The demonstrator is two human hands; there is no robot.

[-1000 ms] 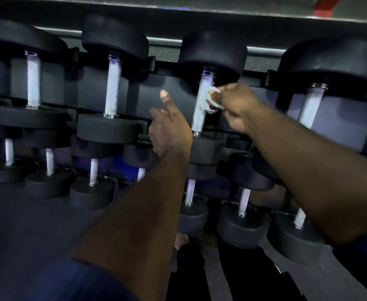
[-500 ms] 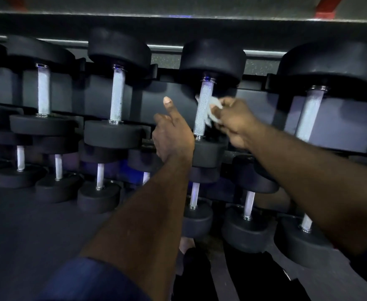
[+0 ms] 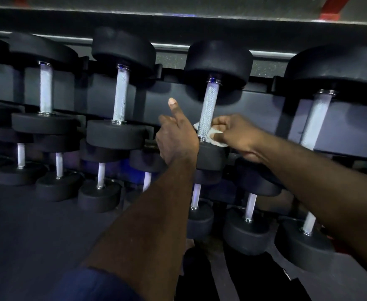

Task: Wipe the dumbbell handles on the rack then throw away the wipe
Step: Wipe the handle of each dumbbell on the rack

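Observation:
Black dumbbells with silver knurled handles lie in rows on a dark rack point(image 3: 254, 109). My right hand point(image 3: 237, 135) grips a crumpled white wipe point(image 3: 213, 137) wrapped round the lower end of the middle top-row handle point(image 3: 209, 107). My left hand point(image 3: 176, 137) hovers just left of that handle with its thumb raised and fingers loosely curled, holding nothing. Part of the wipe is hidden under my right fingers.
Neighbouring top-row handles stand at left point(image 3: 120, 94) and right point(image 3: 317, 118). A lower tier of smaller dumbbells point(image 3: 100, 192) sits below. Dark rubber floor point(image 3: 26, 246) spreads at the lower left. A grey wall ledge point(image 3: 178, 20) runs above the rack.
My right hand has slid the wipe down the middle handle from near its top to its lower end. My left hand has stayed beside the handle.

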